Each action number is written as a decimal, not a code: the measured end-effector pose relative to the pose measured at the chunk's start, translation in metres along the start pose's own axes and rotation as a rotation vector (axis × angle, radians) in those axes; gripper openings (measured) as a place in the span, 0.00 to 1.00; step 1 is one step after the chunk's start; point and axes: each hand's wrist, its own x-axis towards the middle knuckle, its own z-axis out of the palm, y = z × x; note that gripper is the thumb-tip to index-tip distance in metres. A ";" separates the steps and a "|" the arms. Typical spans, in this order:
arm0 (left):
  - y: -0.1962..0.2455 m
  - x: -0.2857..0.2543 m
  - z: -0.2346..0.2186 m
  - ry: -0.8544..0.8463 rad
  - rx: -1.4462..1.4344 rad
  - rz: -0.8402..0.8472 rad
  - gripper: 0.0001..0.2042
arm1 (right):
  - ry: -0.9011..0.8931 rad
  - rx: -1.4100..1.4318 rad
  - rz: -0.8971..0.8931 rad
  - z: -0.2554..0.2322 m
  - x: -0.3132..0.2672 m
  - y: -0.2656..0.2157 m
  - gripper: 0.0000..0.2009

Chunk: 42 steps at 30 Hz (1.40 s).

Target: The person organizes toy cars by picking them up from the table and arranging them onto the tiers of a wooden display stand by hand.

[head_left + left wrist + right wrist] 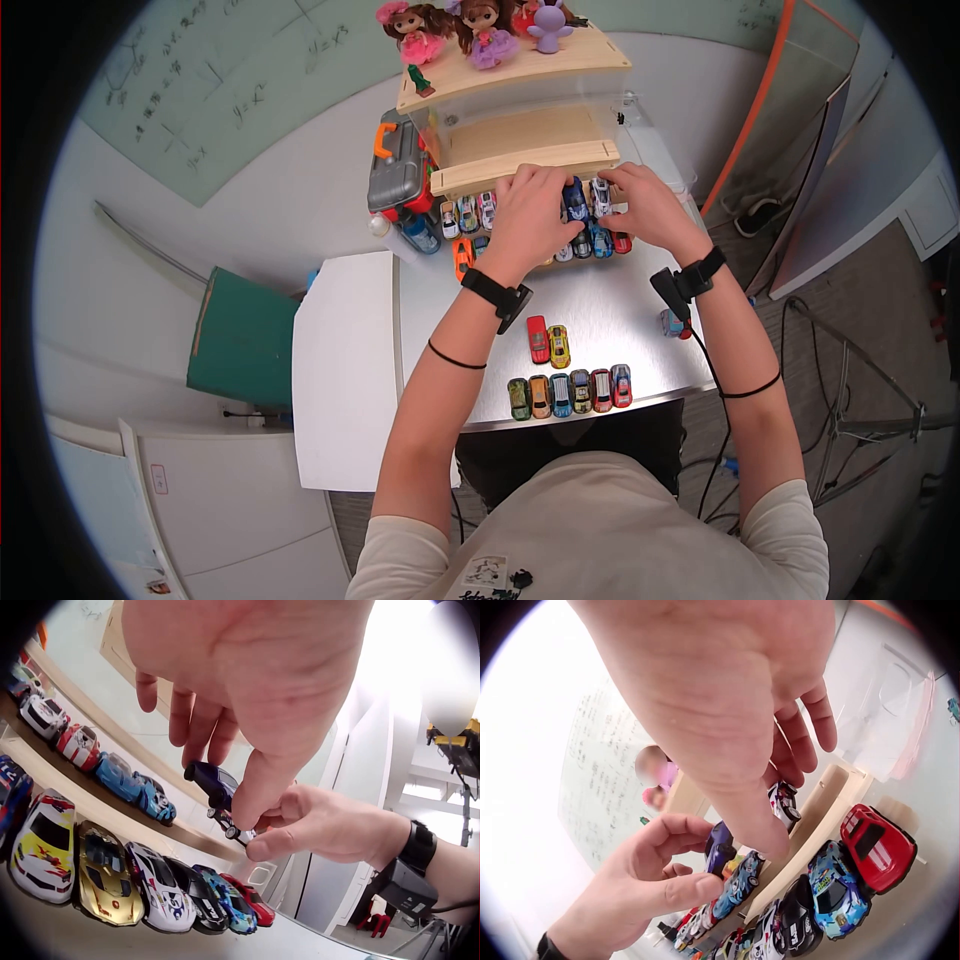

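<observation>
My left hand [533,215] pinches a dark blue toy car [718,851] between thumb and fingers over the wooden rack [814,836]. Close on its right, my right hand [652,208] grips a white patterned toy car [783,801]. In the left wrist view, a row of toy cars sits behind the rack's ledge, including a red-and-white car [78,747] and a light blue car [116,775]. In front of the ledge, another row stands on the table, with a gold car [109,874], a black car [196,894] and a red car [877,847].
Near the table's [480,385] front edge several toy cars [561,395] line up, with a red car [538,340] and a yellow car [559,346] behind them. Dolls [487,35] stand on the wooden shelf top [590,65]. A grey toolbox [398,165] and a blue bottle [421,234] stand left.
</observation>
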 end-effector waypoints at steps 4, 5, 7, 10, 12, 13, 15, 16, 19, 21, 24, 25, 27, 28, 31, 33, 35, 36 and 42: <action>-0.007 0.007 0.012 -0.028 0.019 -0.039 0.29 | -0.015 -0.064 -0.018 0.013 0.011 0.008 0.35; -0.009 0.007 0.015 -0.042 0.026 -0.053 0.28 | -0.015 -0.063 -0.018 0.014 0.012 0.008 0.35; -0.013 0.006 0.020 -0.036 0.032 -0.044 0.28 | -0.017 -0.063 -0.006 0.016 0.013 0.008 0.35; -0.018 0.006 0.027 -0.022 0.043 -0.036 0.28 | -0.003 -0.087 -0.017 0.016 0.015 0.008 0.35; -0.020 0.006 0.029 -0.014 0.049 -0.035 0.27 | -0.009 -0.094 -0.019 0.016 0.017 0.008 0.35; -0.020 0.006 0.029 -0.016 0.049 -0.038 0.27 | -0.014 -0.100 -0.017 0.015 0.017 0.007 0.35; -0.020 0.006 0.029 -0.018 0.048 -0.039 0.27 | -0.010 -0.086 -0.020 0.016 0.016 0.005 0.35; -0.020 0.006 0.029 -0.024 0.045 -0.042 0.27 | -0.005 -0.069 -0.023 0.017 0.016 0.005 0.35; -0.020 0.003 0.030 -0.015 0.041 -0.046 0.28 | 0.009 -0.048 -0.047 0.021 0.013 0.006 0.35; -0.021 0.001 0.030 0.002 0.041 -0.046 0.28 | 0.020 -0.036 -0.050 0.023 0.012 0.006 0.36; -0.021 -0.001 0.029 0.011 0.034 -0.036 0.29 | 0.035 -0.024 -0.052 0.022 0.009 0.004 0.36; -0.019 -0.002 0.026 0.027 0.022 -0.037 0.29 | 0.036 -0.021 -0.052 0.022 0.008 0.004 0.37; -0.017 -0.006 0.020 0.042 0.010 -0.038 0.28 | 0.063 -0.011 -0.062 0.022 0.004 0.002 0.37; -0.014 -0.009 0.014 0.068 -0.003 -0.040 0.28 | 0.089 0.000 -0.072 0.020 0.002 -0.002 0.36; -0.009 -0.027 -0.003 0.120 -0.029 -0.034 0.27 | 0.098 0.065 -0.066 0.007 -0.014 -0.016 0.35; -0.009 -0.047 -0.017 0.147 -0.043 -0.026 0.26 | 0.072 0.075 -0.085 -0.003 -0.032 -0.030 0.34; -0.008 -0.073 -0.032 0.028 -0.158 -0.075 0.25 | 0.047 0.084 -0.106 -0.013 -0.053 -0.044 0.33; -0.008 -0.088 -0.036 0.025 -0.159 -0.077 0.25 | -0.019 0.169 -0.073 -0.016 -0.066 -0.051 0.32; 0.003 -0.162 -0.045 -0.242 -0.275 -0.279 0.28 | -0.273 0.381 0.038 -0.022 -0.134 -0.080 0.30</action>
